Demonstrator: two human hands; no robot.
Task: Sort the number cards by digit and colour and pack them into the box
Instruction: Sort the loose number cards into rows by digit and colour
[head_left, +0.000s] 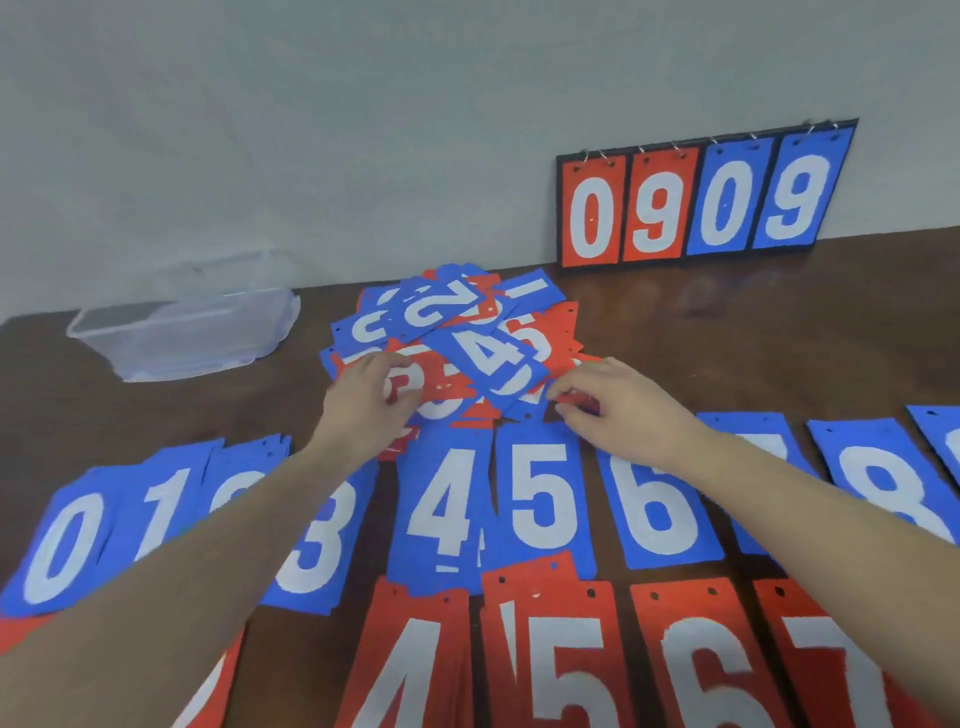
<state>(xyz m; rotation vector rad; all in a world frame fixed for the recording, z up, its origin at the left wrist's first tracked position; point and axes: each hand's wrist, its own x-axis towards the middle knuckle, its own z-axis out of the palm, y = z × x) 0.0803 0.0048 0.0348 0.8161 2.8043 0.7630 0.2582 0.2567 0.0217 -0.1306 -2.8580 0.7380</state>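
Observation:
A loose heap of red and blue number cards (457, 332) lies mid-table. My left hand (363, 400) grips a red card showing a 3 (415, 387) at the heap's near left edge. My right hand (618, 402) pinches a red card (579, 400) at the heap's near right edge. In front of the heap runs a row of blue cards: 0 (62, 545), 1 (161, 499), 3 (317, 540), 4 (441, 504), 5 (545, 493), 6 (660, 509), 8 (883, 478). Nearer me lie red 4 (410, 670), red 5 (561, 660), red 6 (701, 665) and red 7 (831, 665). My forearms hide some cards.
A clear plastic box (182, 327) stands at the far left of the brown table (727, 332), against the wall. A flip scoreboard (696, 202) reading 0909 leans on the wall at the far right.

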